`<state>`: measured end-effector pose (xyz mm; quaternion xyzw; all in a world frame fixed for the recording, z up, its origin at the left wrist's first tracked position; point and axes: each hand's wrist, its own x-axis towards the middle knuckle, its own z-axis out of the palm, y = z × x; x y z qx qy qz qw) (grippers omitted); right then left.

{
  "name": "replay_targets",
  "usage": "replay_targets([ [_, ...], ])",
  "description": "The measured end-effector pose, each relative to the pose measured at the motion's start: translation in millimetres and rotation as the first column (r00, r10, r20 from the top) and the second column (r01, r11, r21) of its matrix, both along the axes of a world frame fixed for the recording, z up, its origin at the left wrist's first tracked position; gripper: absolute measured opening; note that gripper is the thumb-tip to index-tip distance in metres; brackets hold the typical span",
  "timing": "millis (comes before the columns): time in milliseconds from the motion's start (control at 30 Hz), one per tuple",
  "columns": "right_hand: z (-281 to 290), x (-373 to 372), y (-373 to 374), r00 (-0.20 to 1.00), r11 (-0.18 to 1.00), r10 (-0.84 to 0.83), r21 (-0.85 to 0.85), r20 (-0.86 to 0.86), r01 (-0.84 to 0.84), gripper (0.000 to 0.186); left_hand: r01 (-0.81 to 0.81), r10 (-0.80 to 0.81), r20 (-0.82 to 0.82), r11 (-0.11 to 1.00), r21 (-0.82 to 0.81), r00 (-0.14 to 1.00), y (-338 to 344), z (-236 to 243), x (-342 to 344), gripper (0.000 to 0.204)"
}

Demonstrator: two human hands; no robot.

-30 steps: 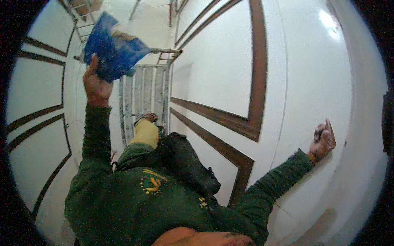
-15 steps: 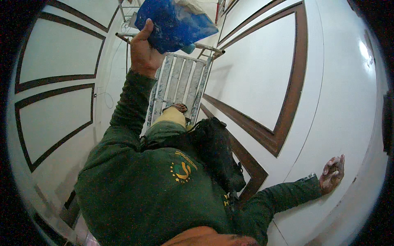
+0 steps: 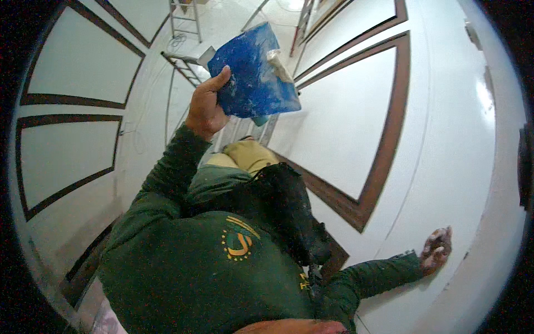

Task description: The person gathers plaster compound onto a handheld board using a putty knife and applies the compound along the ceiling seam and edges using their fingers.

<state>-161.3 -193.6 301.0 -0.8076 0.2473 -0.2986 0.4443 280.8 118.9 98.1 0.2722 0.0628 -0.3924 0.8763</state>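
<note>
My left hand grips a square blue board smeared with whitish material, a lump of pale paste on its right edge and a turquoise part below it. My right hand, whitened on the fingers, is low on the right against the white panelled wall; its fingers are curled, and whether anything is inside them I cannot make out. My dark green sweatshirt and a black bag fill the lower middle, with my yellowish trouser legs below the board.
A slatted, paint-streaked scaffold platform lies under me, mostly hidden by board and legs. Ahead stand metal ladders and rails, with loose cables on the pale floor. Walls with brown-framed panels run along both sides.
The blue board has tilted and, after rising rightward, come lower in the picture. My right hand has moved down along the wall. More of my trouser legs now covers the platform.
</note>
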Motion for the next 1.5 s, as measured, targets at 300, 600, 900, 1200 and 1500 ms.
replay_targets([
  [300, -9.2, 3.5, 2.9, 0.972, 0.945, -0.082, 0.293, -0.220, 0.146, 0.047, 0.310, -0.299, 0.118, 0.946, -0.090, 0.947, -99.7, 3.0, 19.1, 0.039],
  [600, -13.5, 36.2, 63.4, 0.969, 0.944, -0.245, 0.220, -0.021, 0.244, 0.046, 0.617, -0.611, 0.080, 0.783, -0.084, 0.787, -177.4, 26.5, 10.5, 0.029],
  [900, -13.7, 60.3, 70.2, 0.941, 0.922, -0.337, 0.213, 0.027, 0.324, 0.046, 0.824, -0.816, 0.136, 0.567, 0.004, 0.561, -221.5, 39.5, 21.1, 0.034],
  [1200, -21.0, 74.7, 91.0, 0.918, 0.900, -0.394, 0.220, 0.042, 0.376, 0.045, 0.867, -0.858, 0.121, 0.494, -0.065, 0.498, -226.3, 25.3, 31.2, 0.035],
  [1500, -8.4, 113.2, 81.6, 0.876, 0.869, -0.473, 0.216, 0.093, 0.446, 0.044, 0.946, -0.939, 0.147, 0.321, 0.049, 0.311, -243.9, 57.4, 55.7, 0.039],
])
